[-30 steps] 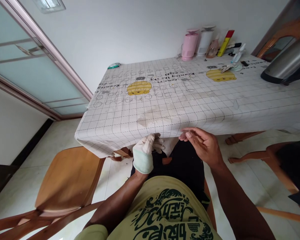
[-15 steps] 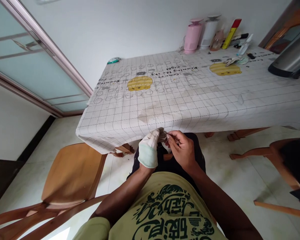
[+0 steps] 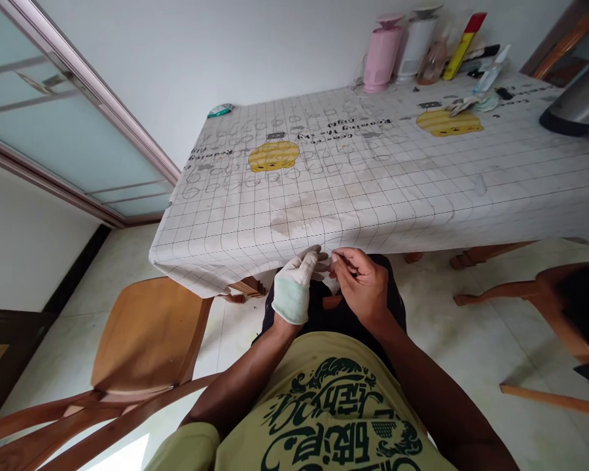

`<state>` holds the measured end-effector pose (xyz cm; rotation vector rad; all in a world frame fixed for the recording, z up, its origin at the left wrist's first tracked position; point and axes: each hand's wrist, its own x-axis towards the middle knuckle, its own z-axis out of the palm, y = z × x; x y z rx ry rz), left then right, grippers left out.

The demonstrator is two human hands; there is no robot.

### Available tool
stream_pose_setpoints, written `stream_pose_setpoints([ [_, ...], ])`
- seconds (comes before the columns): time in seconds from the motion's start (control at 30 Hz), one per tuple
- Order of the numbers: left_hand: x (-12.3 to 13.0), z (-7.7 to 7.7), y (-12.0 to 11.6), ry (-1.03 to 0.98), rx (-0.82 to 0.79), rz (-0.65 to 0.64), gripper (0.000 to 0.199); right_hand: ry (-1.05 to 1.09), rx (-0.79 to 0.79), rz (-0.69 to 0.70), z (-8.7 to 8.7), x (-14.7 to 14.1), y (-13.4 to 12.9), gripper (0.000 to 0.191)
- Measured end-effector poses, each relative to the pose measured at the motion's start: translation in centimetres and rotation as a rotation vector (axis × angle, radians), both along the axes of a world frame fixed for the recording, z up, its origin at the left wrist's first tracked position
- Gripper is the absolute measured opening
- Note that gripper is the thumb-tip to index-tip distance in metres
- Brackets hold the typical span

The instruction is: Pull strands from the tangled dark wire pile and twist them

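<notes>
My left hand (image 3: pixel 296 281) wears a whitish work glove with a pale mint cuff. Its thumb and fingers are pressed together just off the table's front edge, and what they hold is hidden. Close beside it on the right is my bare right hand (image 3: pixel 359 280), thumb and index fingertip pinched together. Whatever lies in that pinch is too fine to make out. A small gap separates the two hands. Both are above my lap, at the hanging edge of the checked tablecloth (image 3: pixel 235 229). Thin ring-like outlines run in rows across the cloth's left half.
At the back right stand a pink cylindrical device (image 3: pixel 383 55), a white one (image 3: pixel 415 49), a bottle (image 3: pixel 432 60) and a yellow-red box (image 3: pixel 464 49). A steel kettle (image 3: pixel 582 98) is at the right. Wooden chairs flank me, one at left (image 3: pixel 147 333).
My hands have drawn slightly apart, the right one shifting a little to the right. A thin pale loop visible between the fingertips earlier no longer shows. The view has tilted slightly.
</notes>
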<state>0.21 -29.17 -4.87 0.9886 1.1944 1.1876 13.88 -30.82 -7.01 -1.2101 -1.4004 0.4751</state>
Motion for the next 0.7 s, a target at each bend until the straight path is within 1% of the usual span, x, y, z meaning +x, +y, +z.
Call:
stream_pose_setpoints([
  [0.07, -0.2, 0.1, -0.2, 0.054, -0.035, -0.008, 0.041, -0.047, 0.01, -0.02, 0.2, 0.7, 0.3, 0.014],
  [0.17, -0.4, 0.5, -0.6, 0.135, -0.097, -0.027, 0.034, -0.177, 0.057, -0.054, 0.7, 1.6, 0.5, 0.016],
  [0.27, -0.2, 0.7, -0.8, 0.123, -0.147, -0.052, 0.029, -0.288, 0.119, -0.065, 1.0, 2.1, 0.7, 0.018],
  [0.33, 0.0, 0.6, -0.6, 0.082, -0.172, -0.058, 0.026, -0.312, 0.148, -0.042, 1.0, 2.3, 0.8, 0.02],
  [0.5, 0.5, 0.1, -0.1, 0.029, -0.189, -0.058, 0.016, -0.303, 0.188, 0.077, 1.0, 2.6, 0.9, 0.023],
  [0.57, 0.5, 0.0, -0.1, 0.04, -0.216, -0.061, 0.014, -0.267, 0.126, 0.143, 1.3, 2.8, 0.8, 0.021],
  [0.63, 0.6, 0.0, 0.0, 0.045, -0.274, -0.076, 0.011, -0.193, 0.0, 0.226, 1.6, 3.2, 0.7, 0.018],
  [0.7, 0.6, 0.0, 0.0, 0.039, -0.324, -0.124, 0.009, -0.122, -0.128, 0.302, 2.0, 3.5, 0.6, 0.017],
])
